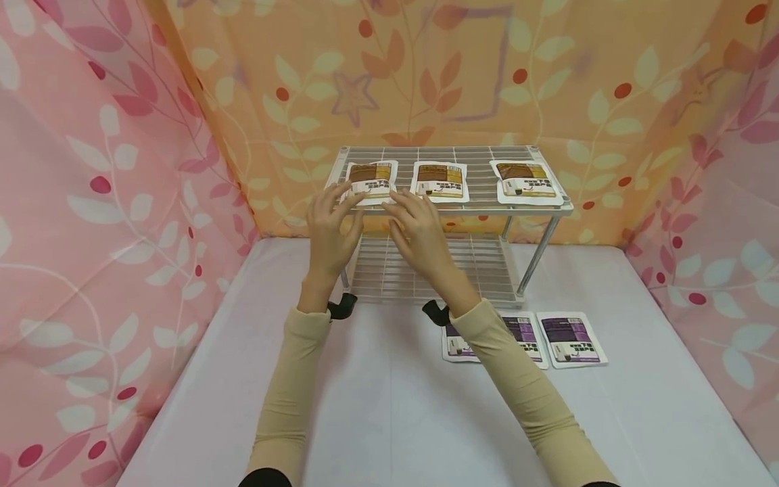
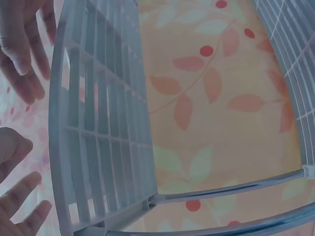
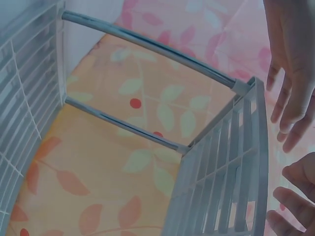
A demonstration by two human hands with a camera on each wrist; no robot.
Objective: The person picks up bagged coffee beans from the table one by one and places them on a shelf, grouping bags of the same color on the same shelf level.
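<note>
Both hands are raised at the front edge of a white wire rack's top shelf [image 1: 481,189]. At the leftmost brown-and-yellow pouch [image 1: 372,177], the left hand [image 1: 328,233] has its fingertips by the left side and near edge. The right hand [image 1: 422,237] reaches toward the same pouch's lower right corner, fingers loosely bent. Farther right on that shelf lie a middle brown-and-yellow pouch [image 1: 439,181] and a right one [image 1: 528,182]. From below, the left wrist view shows right fingers [image 2: 15,44] and left fingers [image 2: 22,196] apart, beyond the shelf edge, gripping nothing.
Beneath is the rack's lower shelf [image 1: 389,281], joined by metal legs [image 1: 538,253]. Purple-labelled pouches [image 1: 572,339] lie in a row on the white tabletop [image 1: 389,406] at front right, partly behind the right sleeve [image 1: 517,379]. Patterned cloth [image 1: 395,74] encloses the back and sides.
</note>
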